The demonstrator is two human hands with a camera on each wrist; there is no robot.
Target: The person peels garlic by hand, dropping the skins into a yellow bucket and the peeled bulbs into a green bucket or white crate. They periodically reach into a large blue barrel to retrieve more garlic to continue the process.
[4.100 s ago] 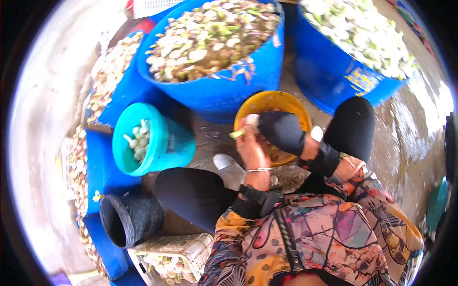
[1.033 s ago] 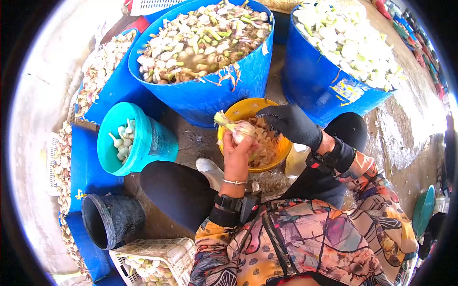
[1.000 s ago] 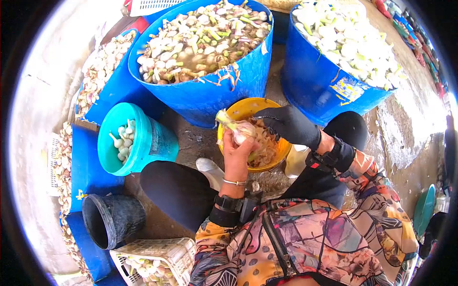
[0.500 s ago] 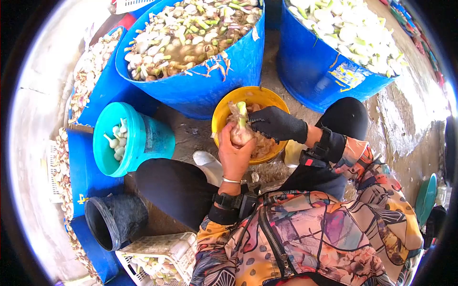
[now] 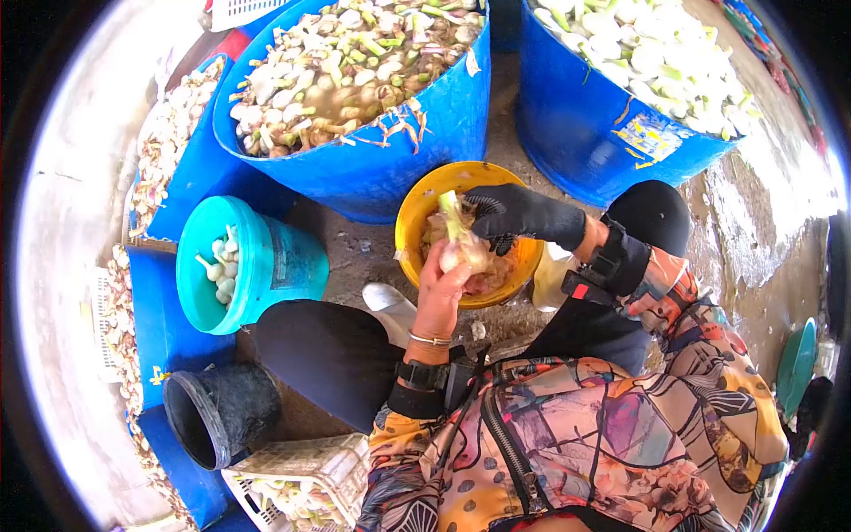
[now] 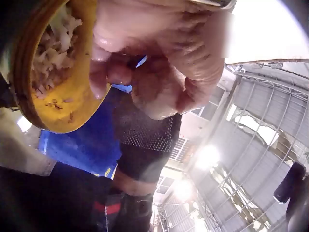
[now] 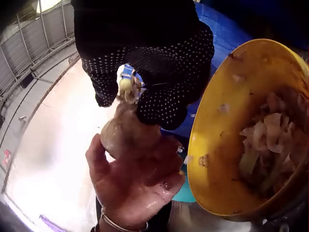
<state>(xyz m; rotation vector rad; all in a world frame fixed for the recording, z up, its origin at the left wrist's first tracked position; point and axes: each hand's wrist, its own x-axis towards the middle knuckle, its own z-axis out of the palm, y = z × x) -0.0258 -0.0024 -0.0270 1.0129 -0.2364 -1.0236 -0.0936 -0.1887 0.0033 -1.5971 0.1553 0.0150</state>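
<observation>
- 1 yellow bucket, centre: peelings
- 1 teal bucket, left: several bulbs
- 2 big blue tubs, top: heaped garlic
- 1 garlic bulb, over yellow bucket: left hand fingers curled round it; right hand fingers pinch its neck

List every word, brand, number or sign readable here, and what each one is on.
None can be read.
Torn label on the right-hand blue tub: too blurred to read.
Dark patch on the teal bucket: perhaps print, too small to make out.
</observation>
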